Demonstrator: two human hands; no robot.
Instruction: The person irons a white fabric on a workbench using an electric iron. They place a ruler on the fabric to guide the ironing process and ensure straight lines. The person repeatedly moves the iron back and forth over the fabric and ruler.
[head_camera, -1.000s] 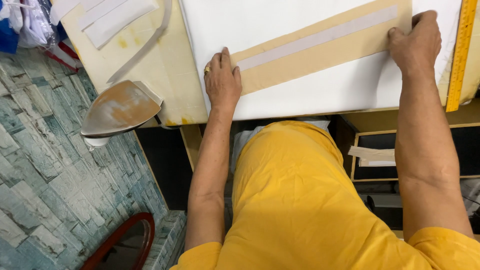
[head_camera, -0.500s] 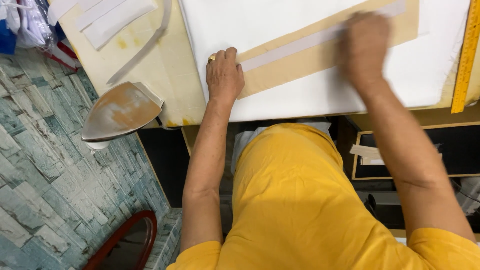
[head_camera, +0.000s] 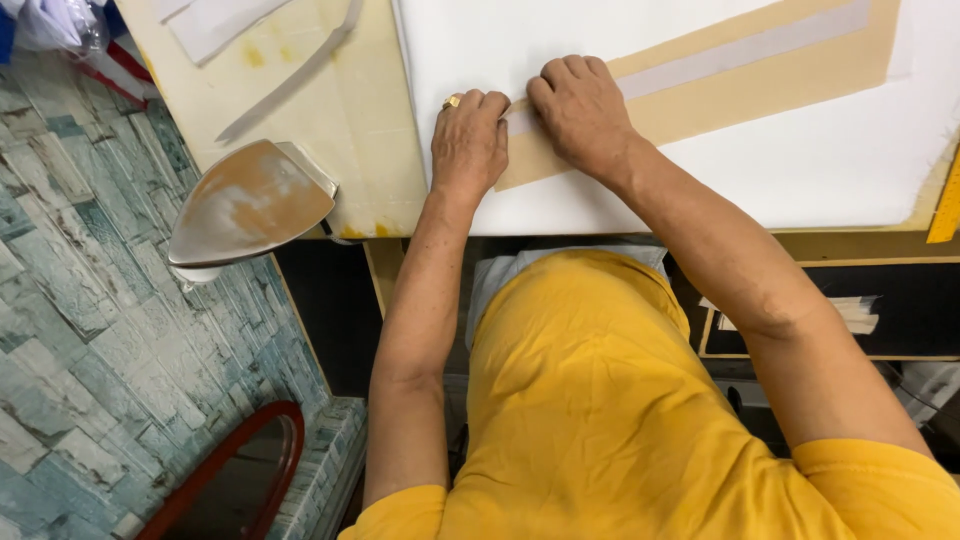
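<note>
Both hands press flat, side by side, on the near-left end of the tan paper strip (head_camera: 700, 95), pinning it to the white cloth (head_camera: 800, 170) on the counter (head_camera: 300, 90). The left hand (head_camera: 468, 145) and right hand (head_camera: 583, 110) grasp nothing. An iron (head_camera: 250, 205) is parked sole-up at the left, clear of the cloth.

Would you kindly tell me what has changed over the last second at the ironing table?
The right hand slid left along the tan paper strip from its far end, landing beside the left hand at the strip's near end. The left hand stayed pressing there. The iron, white fabric and yellow ruler kept their places.
</note>
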